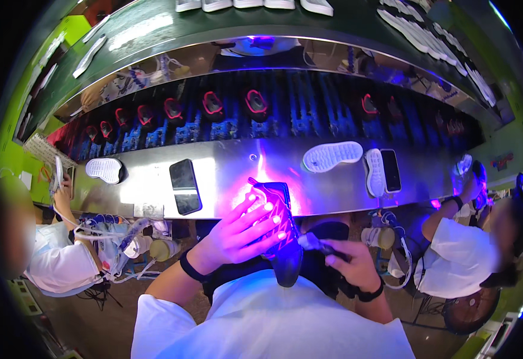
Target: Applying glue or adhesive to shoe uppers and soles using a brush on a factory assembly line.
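My left hand (246, 230) wraps over a dark shoe upper (282, 230) that glows pink and blue under a violet light, holding it against my lap. My right hand (348, 260) grips a small pale tool (309, 241) whose tip touches the shoe's side. Both wrists wear dark bands. The shoe's toe points toward the shiny metal work surface (231, 167) just ahead of my hands.
On the metal surface lie two white soles (332, 155) (104, 169), a black phone (185, 186) and another sole with a phone (383, 172). Behind runs a conveyor with shoes on blue holders (255, 105). A person in white sits at each side (464, 251) (52, 257).
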`<state>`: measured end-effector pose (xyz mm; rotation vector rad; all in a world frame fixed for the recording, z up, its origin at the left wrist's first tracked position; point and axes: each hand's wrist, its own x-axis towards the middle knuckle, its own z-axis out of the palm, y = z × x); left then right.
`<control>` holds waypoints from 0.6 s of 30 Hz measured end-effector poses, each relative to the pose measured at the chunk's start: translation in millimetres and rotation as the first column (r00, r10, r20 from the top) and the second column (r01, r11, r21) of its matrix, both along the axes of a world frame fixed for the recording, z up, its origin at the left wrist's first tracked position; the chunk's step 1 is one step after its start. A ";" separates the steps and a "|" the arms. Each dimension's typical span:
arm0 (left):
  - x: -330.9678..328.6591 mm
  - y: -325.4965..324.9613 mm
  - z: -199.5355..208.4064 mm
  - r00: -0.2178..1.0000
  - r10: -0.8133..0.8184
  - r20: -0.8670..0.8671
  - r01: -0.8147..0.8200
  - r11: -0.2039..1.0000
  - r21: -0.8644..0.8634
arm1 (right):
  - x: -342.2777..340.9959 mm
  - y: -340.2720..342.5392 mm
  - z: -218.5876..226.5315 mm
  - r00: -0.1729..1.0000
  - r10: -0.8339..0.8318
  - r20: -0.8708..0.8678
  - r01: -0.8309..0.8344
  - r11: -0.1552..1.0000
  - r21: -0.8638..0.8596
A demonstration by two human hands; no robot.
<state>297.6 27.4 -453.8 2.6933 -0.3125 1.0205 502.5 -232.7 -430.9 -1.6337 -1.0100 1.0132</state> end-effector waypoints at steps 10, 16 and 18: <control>25.5 -16.7 -6.9 0.986 0.150 -0.077 -0.159 0.979 -0.128 | 23.4 -3.8 -18.1 0.996 -0.059 -0.071 0.062 0.997 0.043; 37.2 -24.7 -15.7 0.981 0.153 -0.115 -0.178 0.953 -0.246 | 26.5 -12.1 -31.2 0.991 -0.092 -0.100 0.092 0.996 -0.011; 36.8 -24.6 -20.2 0.976 0.156 -0.153 -0.190 0.952 -0.239 | 25.2 -14.0 -33.7 0.989 -0.099 -0.105 0.100 0.995 0.002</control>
